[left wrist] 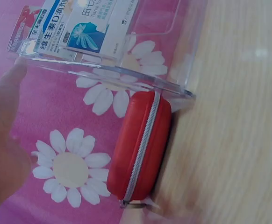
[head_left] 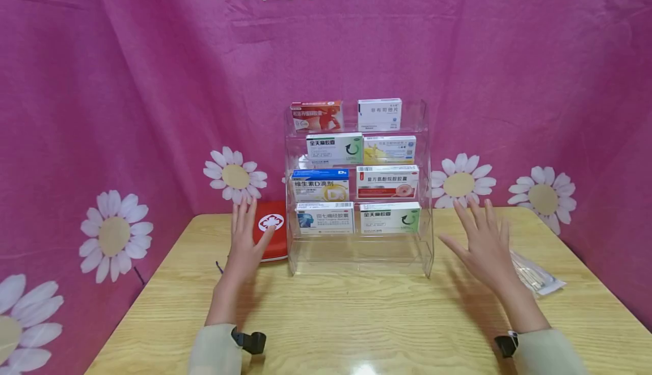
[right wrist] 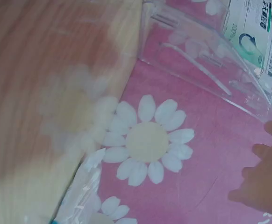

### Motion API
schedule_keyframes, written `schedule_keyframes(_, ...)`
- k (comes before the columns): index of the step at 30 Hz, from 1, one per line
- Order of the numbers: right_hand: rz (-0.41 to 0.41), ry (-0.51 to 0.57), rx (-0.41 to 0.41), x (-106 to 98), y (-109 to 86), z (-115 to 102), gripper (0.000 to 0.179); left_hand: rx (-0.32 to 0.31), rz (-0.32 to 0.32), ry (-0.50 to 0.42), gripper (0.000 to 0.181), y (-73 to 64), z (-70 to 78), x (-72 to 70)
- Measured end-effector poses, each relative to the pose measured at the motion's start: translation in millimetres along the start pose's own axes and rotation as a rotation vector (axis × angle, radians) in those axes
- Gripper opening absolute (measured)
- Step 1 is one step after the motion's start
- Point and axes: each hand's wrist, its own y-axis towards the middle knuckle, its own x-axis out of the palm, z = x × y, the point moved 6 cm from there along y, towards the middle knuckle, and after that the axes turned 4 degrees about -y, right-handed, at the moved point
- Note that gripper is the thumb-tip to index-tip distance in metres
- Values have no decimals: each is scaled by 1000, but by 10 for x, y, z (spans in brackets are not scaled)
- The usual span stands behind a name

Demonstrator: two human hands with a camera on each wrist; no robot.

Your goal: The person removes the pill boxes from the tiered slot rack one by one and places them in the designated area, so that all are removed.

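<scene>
My left hand point(head_left: 245, 245) hovers with spread, straight fingers in front of a red zippered first-aid case point(head_left: 275, 239), left of a clear acrylic rack point(head_left: 356, 256). On the other side of the rack, my right hand point(head_left: 484, 250) is held up, fingers spread, with nothing in it. Medicine boxes stand in pairs on the rack's tiers, among them a red box point(head_left: 317, 117) at top left and a blue-and-yellow vitamin D box point(head_left: 320, 186) lower down. The lowest tier holds no box. In the left wrist view the case's grey zipper point(left wrist: 143, 144) shows beside the rack.
A clear plastic packet of cotton swabs point(head_left: 535, 273) lies right of the right hand, partly hidden by it. The wooden table point(head_left: 356, 318) ends at a pink curtain point(head_left: 153, 109) with white daisies. A thin dark item point(head_left: 219, 267) lies by the left wrist.
</scene>
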Motion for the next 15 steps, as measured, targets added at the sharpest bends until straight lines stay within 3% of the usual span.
schedule_keyframes(4,143,35,-95,-73,84,-147,76,44,53,-67,79,62,72,-14)
schedule_keyframes(7,229,60,-173,-103,135,-262,70,42,61,-87,76,79,97,5)
schedule_keyframes(11,308,83,-272,-106,204,-394,70,-5,30,-98,73,67,85,58)
schedule_keyframes(15,338,77,-333,-87,278,-514,56,-59,-9,-111,71,61,48,118)
